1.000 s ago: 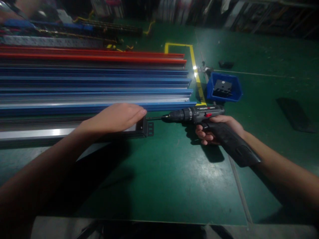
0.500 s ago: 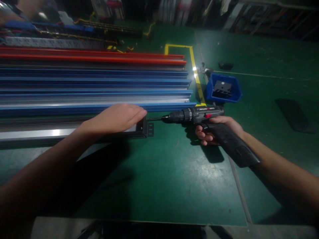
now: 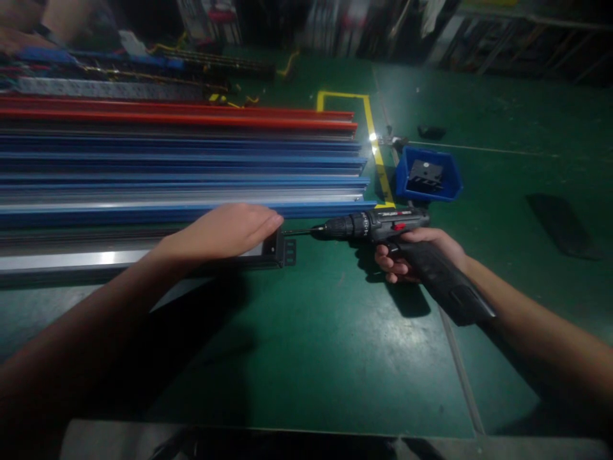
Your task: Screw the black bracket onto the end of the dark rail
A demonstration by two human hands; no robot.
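Note:
My right hand [image 3: 421, 255] is wrapped around the grip of a black cordless drill [image 3: 393, 223] with a red switch. Its long thin bit [image 3: 301, 231] points left and meets the end of a black-framed metal profile [image 3: 119, 258]. Over that end lies my left hand [image 3: 234, 230], closed across the profile, its fingertips hidden on the far side. A black end cap [image 3: 274, 249] shows beside my left fingers, and a small slotted bracket [image 3: 290, 253] sticks out from it.
Blue profiles [image 3: 311, 185] and red profiles [image 3: 287, 118] lie side by side behind. A blue bin [image 3: 453, 182] holding dark plates stands right, past yellow tape [image 3: 368, 115]. Wires and strips [image 3: 201, 61] lie at the back left, near another person's arm [image 3: 67, 19]. The green tabletop [image 3: 335, 358] ends in front.
The view has shifted slightly. Both hands, the drill and the profile keep nearly the same places relative to each other, with the bit still at the profile's end.

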